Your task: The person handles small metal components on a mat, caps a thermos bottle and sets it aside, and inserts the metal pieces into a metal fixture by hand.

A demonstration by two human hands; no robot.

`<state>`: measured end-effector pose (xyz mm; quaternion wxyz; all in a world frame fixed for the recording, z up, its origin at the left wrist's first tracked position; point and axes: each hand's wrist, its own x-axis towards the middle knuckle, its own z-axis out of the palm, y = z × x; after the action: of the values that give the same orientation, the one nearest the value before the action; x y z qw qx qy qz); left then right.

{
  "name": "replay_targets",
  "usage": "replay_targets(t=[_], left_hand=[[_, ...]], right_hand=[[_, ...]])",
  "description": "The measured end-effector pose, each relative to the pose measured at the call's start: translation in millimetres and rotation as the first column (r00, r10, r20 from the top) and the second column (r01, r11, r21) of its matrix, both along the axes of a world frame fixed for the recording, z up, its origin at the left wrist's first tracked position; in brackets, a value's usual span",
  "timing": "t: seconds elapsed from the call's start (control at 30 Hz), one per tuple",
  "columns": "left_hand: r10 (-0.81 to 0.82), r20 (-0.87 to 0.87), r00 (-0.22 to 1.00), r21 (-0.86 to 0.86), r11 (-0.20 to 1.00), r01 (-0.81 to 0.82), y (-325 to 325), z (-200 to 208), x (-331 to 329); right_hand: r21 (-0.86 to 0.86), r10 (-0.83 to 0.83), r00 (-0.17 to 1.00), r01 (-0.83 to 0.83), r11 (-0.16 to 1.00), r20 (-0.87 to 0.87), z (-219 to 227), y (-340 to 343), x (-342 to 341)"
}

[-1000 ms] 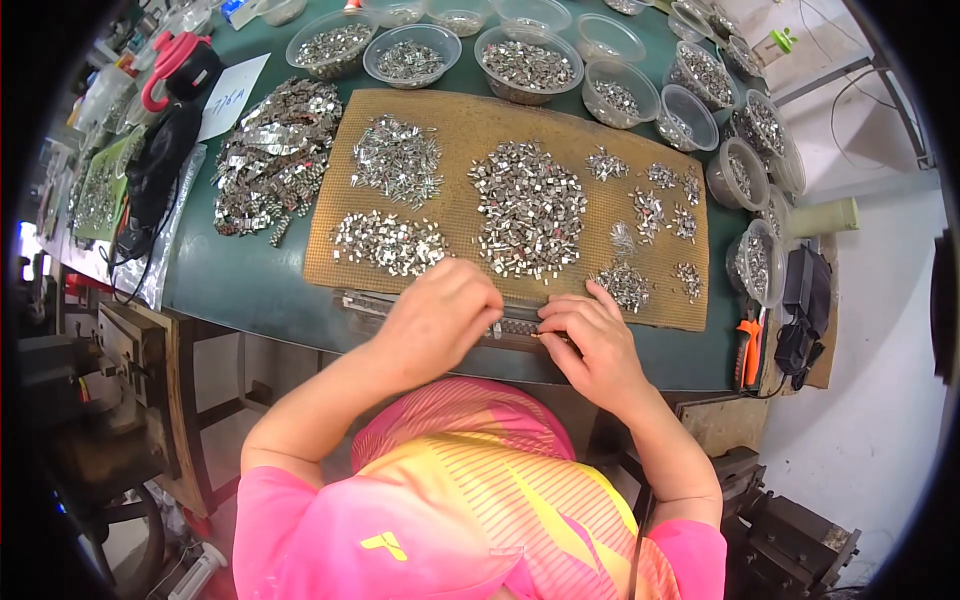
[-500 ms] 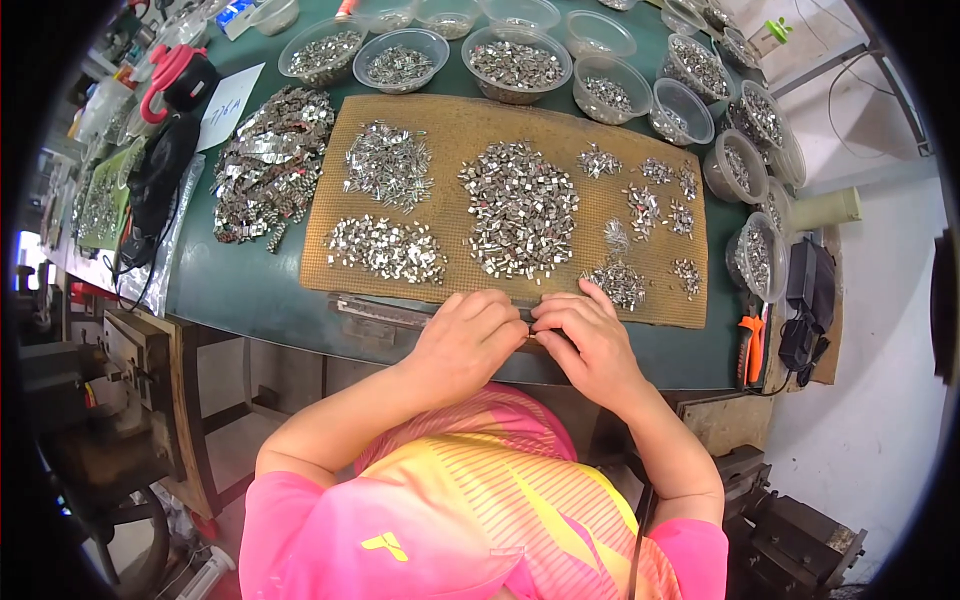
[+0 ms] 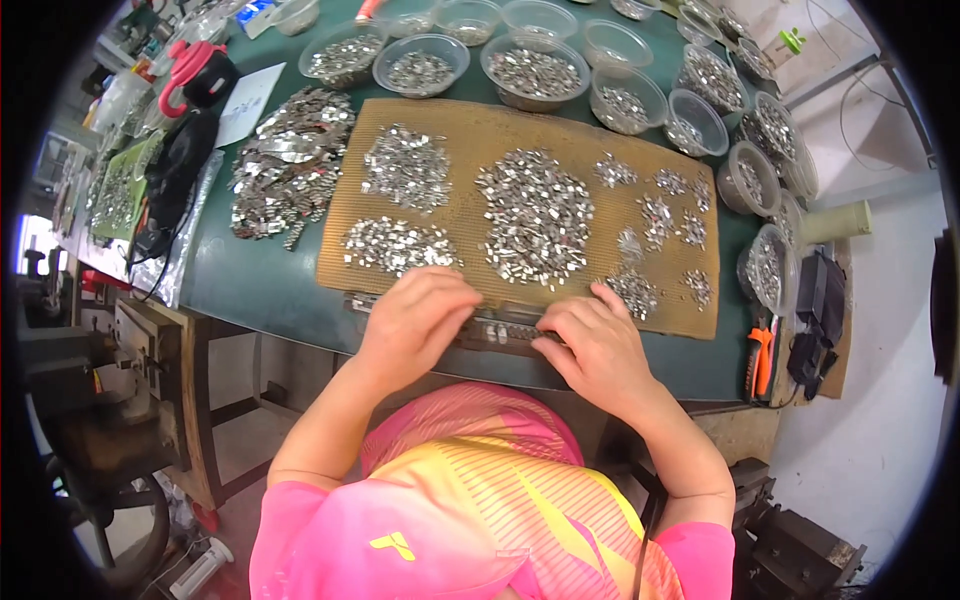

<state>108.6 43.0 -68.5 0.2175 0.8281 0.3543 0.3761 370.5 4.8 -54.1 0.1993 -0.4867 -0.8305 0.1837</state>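
A short strip of shiny metal links [image 3: 497,333] lies at the mat's near edge, between my two hands. My right hand [image 3: 600,345] has its thumb and fingers closed on the strip's right end. To the strip's left, my left hand [image 3: 415,320] is apart from it, fingertips drawn together at the mat's edge; anything in them is too small to make out. Just beyond the left hand is a heap of flat silvery pieces [image 3: 398,246]. A larger heap of metal links [image 3: 537,215] covers the mat's middle, and a pile of small parts [image 3: 630,293] lies by my right fingers.
The brown ribbed mat [image 3: 470,130] also bears thin metal pins [image 3: 405,168] and several small piles. Left of it lies a mass of linked metal bands [image 3: 292,165]. Plastic bowls of parts [image 3: 535,75] line the back and right. Orange-handled pliers [image 3: 758,360] lie at the right edge.
My left hand has moved left, away from the right hand, uncovering the strip of links between them. The right hand stays near the same place. The whole view has shifted slightly.
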Motion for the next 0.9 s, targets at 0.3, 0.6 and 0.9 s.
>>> replay_targets(t=[0.3,0.6,0.9], left_hand=[[0.185,-0.035,0.982,-0.03,0.982,-0.186,2.0,-6.7,-49.0],[0.165,-0.186,0.969,0.071,0.985,-0.155,2.9,-10.6,-49.6],[0.151,-0.105,0.983,0.029,0.988,-0.149,7.0,-12.7,-63.0]], right_hand=[[0.03,0.028,0.996,-0.031,0.999,0.087,10.4,-5.0,-13.7],[0.162,0.279,0.932,-0.319,0.934,0.229,0.7,46.1,-67.6],[0.12,0.297,0.917,-0.337,0.934,0.267,3.3,40.1,-64.8]])
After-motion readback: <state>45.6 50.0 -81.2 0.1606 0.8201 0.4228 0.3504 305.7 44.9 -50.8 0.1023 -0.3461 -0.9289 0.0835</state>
